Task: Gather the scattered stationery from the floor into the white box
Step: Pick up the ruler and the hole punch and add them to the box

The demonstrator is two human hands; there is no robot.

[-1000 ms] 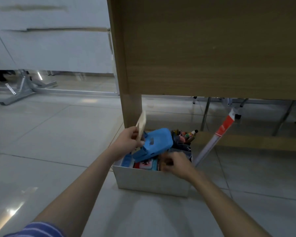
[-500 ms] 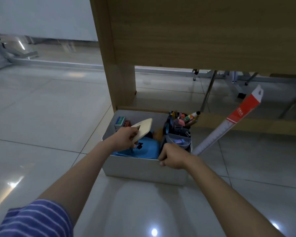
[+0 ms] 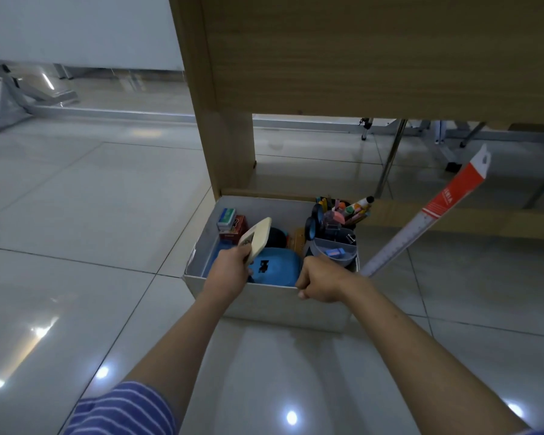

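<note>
While the left hand (image 3: 230,271) grips a cream calculator (image 3: 255,238), its keys are hidden. Curled right hand (image 3: 319,279) clamps the white box (image 3: 264,301) rim, hiding the ruler (image 3: 421,221) base.

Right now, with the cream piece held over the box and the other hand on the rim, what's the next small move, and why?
Probably lower the left hand and release the cream flat item into the white box. It is held just above the blue case, already inside the box's outline, and the right hand grips the near rim, steadying it. The long ruler leans out over the right side, out of the way.
</note>
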